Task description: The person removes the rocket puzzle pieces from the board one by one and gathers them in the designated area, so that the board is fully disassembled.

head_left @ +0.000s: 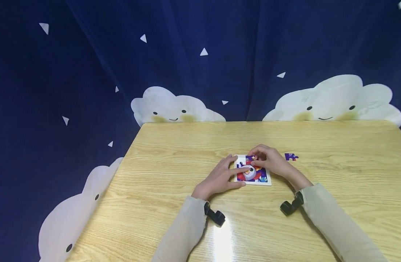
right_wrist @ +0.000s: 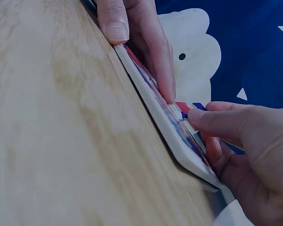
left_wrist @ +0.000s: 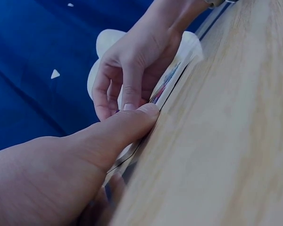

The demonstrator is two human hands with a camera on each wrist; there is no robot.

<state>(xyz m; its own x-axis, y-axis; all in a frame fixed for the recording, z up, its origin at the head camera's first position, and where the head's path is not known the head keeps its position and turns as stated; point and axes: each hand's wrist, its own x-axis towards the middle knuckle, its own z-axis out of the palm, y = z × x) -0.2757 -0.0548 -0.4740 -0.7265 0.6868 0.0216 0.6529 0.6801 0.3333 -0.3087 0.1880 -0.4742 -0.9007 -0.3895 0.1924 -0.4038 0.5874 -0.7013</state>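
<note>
A small jigsaw puzzle in a white tray lies on the table, showing a colourful picture with a round white face. My left hand rests on it from the left, fingers spread, with one fingertip on the picture and the thumb at the near edge. At the upper right of the tray, my right hand pinches a red and purple puzzle piece between thumb and fingers. That piece is tilted up over the tray, partly hidden by the fingers. Bare white backing shows at the tray's upper left.
A loose purple puzzle piece lies on the wooden table, right of the tray. Behind the table hangs a dark blue curtain with clouds and triangles. Black wrist-worn devices sit at both cuffs.
</note>
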